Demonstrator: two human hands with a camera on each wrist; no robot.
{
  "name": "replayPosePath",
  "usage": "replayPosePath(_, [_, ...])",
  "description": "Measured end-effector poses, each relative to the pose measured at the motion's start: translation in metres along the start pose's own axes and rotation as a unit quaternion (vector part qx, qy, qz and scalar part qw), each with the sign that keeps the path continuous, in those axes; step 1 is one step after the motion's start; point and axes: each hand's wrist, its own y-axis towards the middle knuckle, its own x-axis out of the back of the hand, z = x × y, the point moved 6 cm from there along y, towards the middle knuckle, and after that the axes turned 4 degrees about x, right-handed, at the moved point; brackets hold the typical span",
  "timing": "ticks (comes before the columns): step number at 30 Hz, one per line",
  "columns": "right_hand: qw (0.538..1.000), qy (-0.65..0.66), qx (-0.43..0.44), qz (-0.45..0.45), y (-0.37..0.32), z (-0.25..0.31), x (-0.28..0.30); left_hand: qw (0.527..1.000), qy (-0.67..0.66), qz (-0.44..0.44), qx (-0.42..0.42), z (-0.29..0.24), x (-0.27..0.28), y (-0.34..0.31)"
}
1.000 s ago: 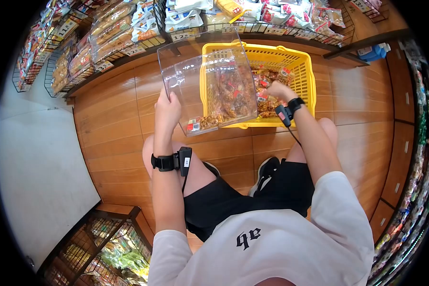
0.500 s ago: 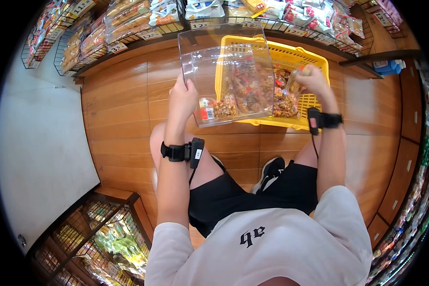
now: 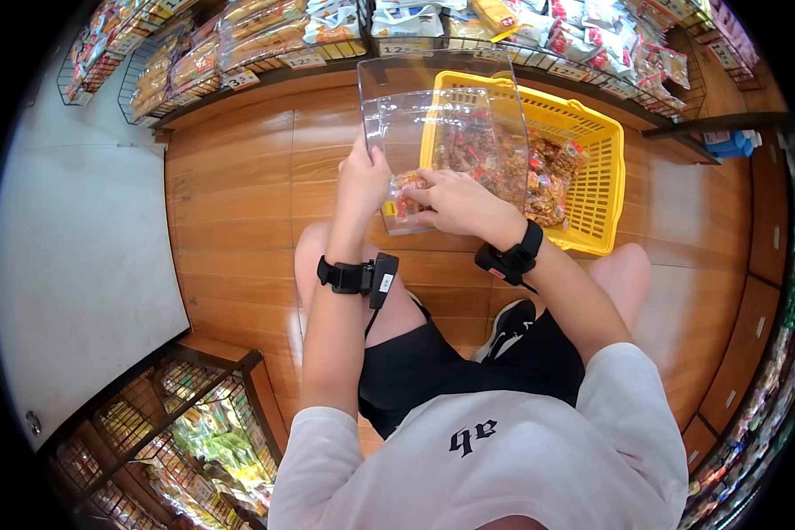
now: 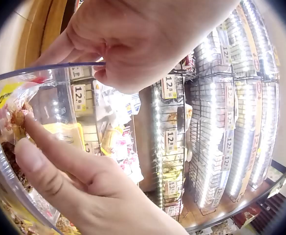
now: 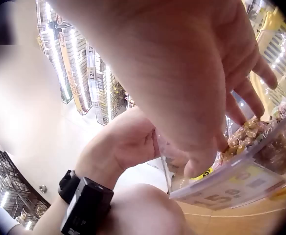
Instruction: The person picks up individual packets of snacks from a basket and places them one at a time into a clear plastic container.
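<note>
The clear plastic box, at the upper middle of the head view, should be held steady, I think, because its right part overlaps the yellow plastic basket with slotted walls and a strong push could tilt it. The shiny brown snack packet with red and yellow printing lies inside the box, near its lower left corner. It seems better to press it flat and gently toward that wall, so that the wrapper does not fold and the contents do not break. More brown snack packets lie in the basket, right of the box; through the plastic, I cannot tell which ones are inside the box.

The left hand comes up from below and pinches the left wall of the box between thumb and fingers. The right hand reaches across from the lower right with its back upward; the fingers are extended and spread, touching the packet without curling around it.
</note>
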Motion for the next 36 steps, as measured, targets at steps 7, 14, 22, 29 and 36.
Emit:
replayPosePath(7, [0.994,0.067,-0.072,0.057,0.003,-0.026,-0.004,1.0,0.007,0.0,-0.009,-0.004,0.003,-0.001])
replayPosePath(14, [0.997,0.052,-0.051,0.017,0.006,-0.032,-0.023,0.999,0.003,-0.028,-0.029,0.004,0.0,0.002])
replayPosePath(22, [0.996,-0.03,-0.011,0.08,0.009,-0.026,-0.016,1.0,0.016,0.01,-0.013,-0.001,0.001,-0.001])
replayPosePath(29, [0.987,-0.157,-0.033,0.001,-0.001,-0.047,-0.019,1.0,0.014,0.005,-0.016,-0.002,0.0,0.0])
replayPosePath(36, [0.987,-0.148,-0.061,0.028,0.001,-0.043,-0.025,0.999,0.02,-0.009,-0.025,0.002,0.0,0.001])
